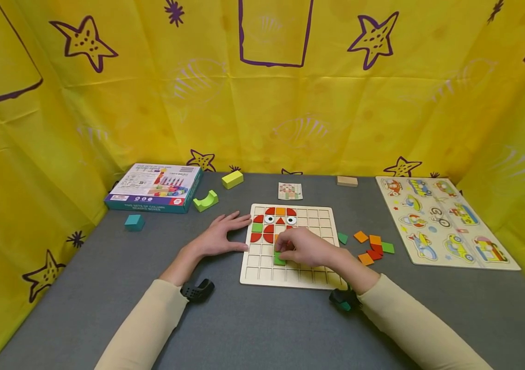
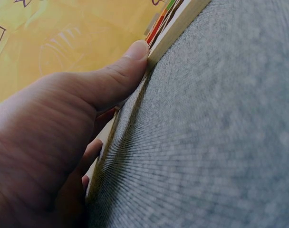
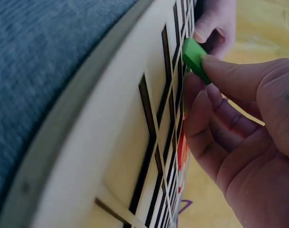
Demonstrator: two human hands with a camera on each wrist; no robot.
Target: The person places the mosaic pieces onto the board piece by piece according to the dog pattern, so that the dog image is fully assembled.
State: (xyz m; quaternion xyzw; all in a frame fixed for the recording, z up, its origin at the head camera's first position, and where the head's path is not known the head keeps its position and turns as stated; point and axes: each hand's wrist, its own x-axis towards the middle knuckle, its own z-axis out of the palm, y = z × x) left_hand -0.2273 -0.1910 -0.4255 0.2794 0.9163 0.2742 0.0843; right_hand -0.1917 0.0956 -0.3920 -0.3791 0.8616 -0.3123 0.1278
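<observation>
A wooden grid board point(image 1: 320, 277) lies on the table. In its upper left cells are red curved pieces point(image 1: 255, 237), a green square point(image 1: 257, 227), an orange square point(image 1: 281, 211) and two white eye pieces point(image 1: 291, 220). My left hand point(image 1: 219, 236) rests at the board's left edge, its thumb touching the side in the left wrist view. Over the lower middle of the grid, my right hand point(image 1: 306, 247) pinches a green square tile point(image 3: 194, 54) between thumb and fingers. The tile looks tilted in the right wrist view. Some cells are hidden under the right hand.
Loose orange, red and green tiles point(image 1: 375, 240) lie right of the board. Behind it sits a small pattern card point(image 1: 290, 191). A picture puzzle point(image 1: 405, 210) lies at right. At left are a box point(image 1: 153, 187) and teal point(image 1: 134, 222), lime point(image 1: 206, 201) and yellow point(image 1: 232, 179) blocks.
</observation>
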